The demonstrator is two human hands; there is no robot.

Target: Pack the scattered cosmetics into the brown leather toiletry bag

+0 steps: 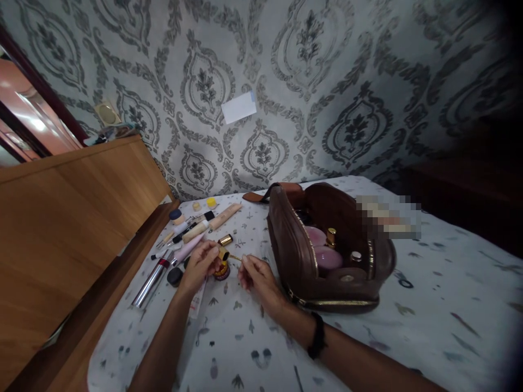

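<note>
My left hand pinches a small gold-and-black cosmetic piece between thumb and fingers. From it a thin gold stick runs to the fingertips of my right hand, which are pressed together on its end. Whether the two pieces are joined I cannot tell. Just under them, on the printed sheet, sits a small round jar in yellow and dark red. A gold tube lies behind my left hand. To the right of my right hand stands an unzipped brown leather bag.
Left of my hands lie a silver tube, a lilac tube, a beige tube, a black round pot and several other cosmetics. Pink items show inside the bag. A wooden panel borders the left side; patterned wallpaper is behind.
</note>
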